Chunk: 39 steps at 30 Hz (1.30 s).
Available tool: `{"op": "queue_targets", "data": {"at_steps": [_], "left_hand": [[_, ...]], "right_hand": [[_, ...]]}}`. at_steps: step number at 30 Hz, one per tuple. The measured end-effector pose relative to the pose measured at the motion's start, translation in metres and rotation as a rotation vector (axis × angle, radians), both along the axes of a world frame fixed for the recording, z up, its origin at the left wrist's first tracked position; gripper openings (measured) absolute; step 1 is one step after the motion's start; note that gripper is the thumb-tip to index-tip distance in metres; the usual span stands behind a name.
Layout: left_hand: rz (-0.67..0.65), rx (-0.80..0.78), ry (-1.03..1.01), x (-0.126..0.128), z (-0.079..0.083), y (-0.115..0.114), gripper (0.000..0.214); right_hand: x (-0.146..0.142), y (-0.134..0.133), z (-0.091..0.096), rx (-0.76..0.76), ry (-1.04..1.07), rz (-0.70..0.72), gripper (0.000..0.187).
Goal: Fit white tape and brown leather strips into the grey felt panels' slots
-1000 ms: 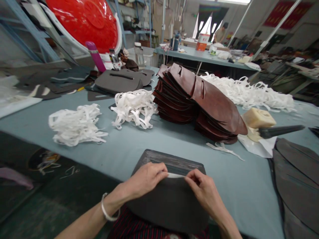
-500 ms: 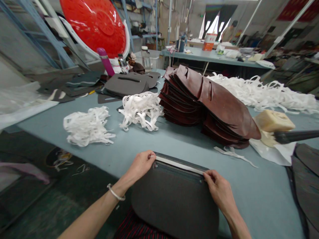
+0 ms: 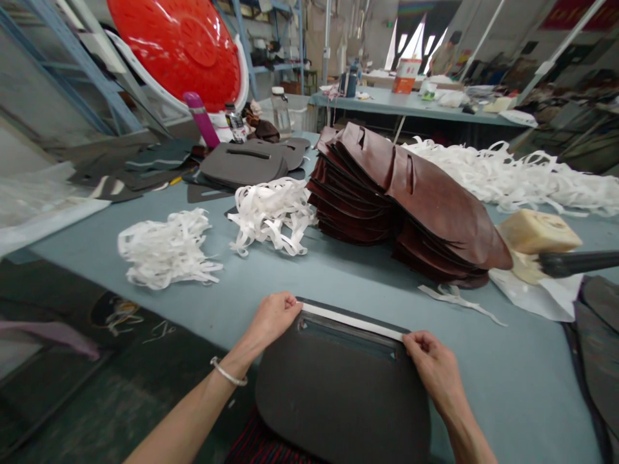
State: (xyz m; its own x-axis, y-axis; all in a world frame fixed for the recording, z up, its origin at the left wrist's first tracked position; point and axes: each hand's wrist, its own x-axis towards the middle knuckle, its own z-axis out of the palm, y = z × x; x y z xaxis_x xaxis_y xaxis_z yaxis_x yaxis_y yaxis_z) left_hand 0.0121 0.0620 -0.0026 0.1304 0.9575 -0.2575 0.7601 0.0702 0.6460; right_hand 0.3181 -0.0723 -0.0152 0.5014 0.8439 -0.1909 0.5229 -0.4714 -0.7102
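A white strip (image 3: 353, 321) stretches along the top edge of a dark, rounded panel (image 3: 338, 393), just above the panel's long slot. My left hand (image 3: 275, 317) pinches the strip's left end at the panel's upper left corner, fingers closed. At the other end, the thumb and fingers of my right hand (image 3: 432, 361) are closed on the strip near the upper right corner. The strip looks straight between both hands. The panel's lower part overhangs the table edge toward my lap.
Beyond the panel stands a stack of brown leather pieces (image 3: 411, 187). White strip piles (image 3: 167, 248) lie at left, centre and far right. A yellowish block (image 3: 539, 232) and a black-handled brush (image 3: 580, 263) rest at right. Dark slotted pieces (image 3: 244, 164) lie behind.
My right hand has shifted slightly right and down with its end of the strip. My left hand stays at the upper left corner. The view has tilted a little.
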Motion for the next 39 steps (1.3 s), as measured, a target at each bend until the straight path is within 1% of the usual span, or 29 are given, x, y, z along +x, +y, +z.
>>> {"op": "queue_targets", "data": {"at_steps": [4, 8, 11, 15, 20, 23, 25, 27, 29, 31, 33, 34, 36, 38, 39], "left_hand": [[0.000, -0.012, 0.020, 0.001, 0.000, 0.002, 0.025], [-0.035, -0.045, 0.034, 0.001, 0.000, 0.002, 0.028], [-0.075, -0.056, 0.090, -0.001, -0.004, 0.006, 0.029], [-0.112, -0.037, 0.147, -0.003, -0.010, 0.010, 0.029], [-0.122, -0.054, 0.187, -0.004, -0.011, 0.009, 0.032], [-0.102, -0.028, 0.225, 0.000, -0.009, 0.005, 0.031], [-0.078, 0.044, 0.248, 0.005, -0.008, -0.001, 0.030], [-0.101, 0.196, 0.275, 0.012, -0.007, -0.011, 0.024], [-0.189, 0.391, 0.323, 0.018, -0.007, -0.024, 0.020], [-0.279, 0.542, 0.382, 0.023, -0.009, -0.037, 0.025], [-0.340, 0.614, 0.425, 0.023, -0.011, -0.048, 0.029], [-0.368, 0.634, 0.440, 0.021, -0.011, -0.053, 0.031], [-0.431, 0.664, 0.469, 0.017, -0.012, -0.059, 0.038], [-0.467, 0.676, 0.501, 0.012, -0.011, -0.058, 0.043], [-0.470, 0.679, 0.512, 0.010, -0.011, -0.056, 0.043]], "right_hand": [[0.000, 0.001, -0.002, 0.010, 0.031, -0.020, 0.038], [-0.003, 0.002, 0.004, 0.038, 0.044, -0.033, 0.033], [-0.005, 0.004, 0.007, 0.038, 0.029, -0.047, 0.028], [-0.005, 0.005, 0.006, 0.023, 0.005, -0.075, 0.025], [-0.006, 0.005, 0.006, -0.002, -0.011, -0.078, 0.023], [-0.008, 0.007, 0.007, -0.019, -0.035, -0.080, 0.021], [-0.008, 0.008, 0.006, -0.029, -0.058, -0.088, 0.019], [-0.008, 0.009, 0.006, -0.035, -0.082, -0.098, 0.017], [-0.008, 0.007, 0.005, -0.030, -0.099, -0.105, 0.013], [-0.011, 0.005, 0.006, -0.030, -0.173, -0.090, 0.010], [-0.020, 0.004, 0.007, -0.020, -0.334, -0.033, 0.013], [-0.027, 0.005, 0.007, 0.007, -0.431, 0.028, 0.019], [-0.047, 0.008, 0.009, 0.103, -0.600, 0.229, 0.030], [-0.071, 0.014, 0.010, 0.199, -0.698, 0.470, 0.036], [-0.083, 0.017, 0.010, 0.225, -0.728, 0.559, 0.037]]}}
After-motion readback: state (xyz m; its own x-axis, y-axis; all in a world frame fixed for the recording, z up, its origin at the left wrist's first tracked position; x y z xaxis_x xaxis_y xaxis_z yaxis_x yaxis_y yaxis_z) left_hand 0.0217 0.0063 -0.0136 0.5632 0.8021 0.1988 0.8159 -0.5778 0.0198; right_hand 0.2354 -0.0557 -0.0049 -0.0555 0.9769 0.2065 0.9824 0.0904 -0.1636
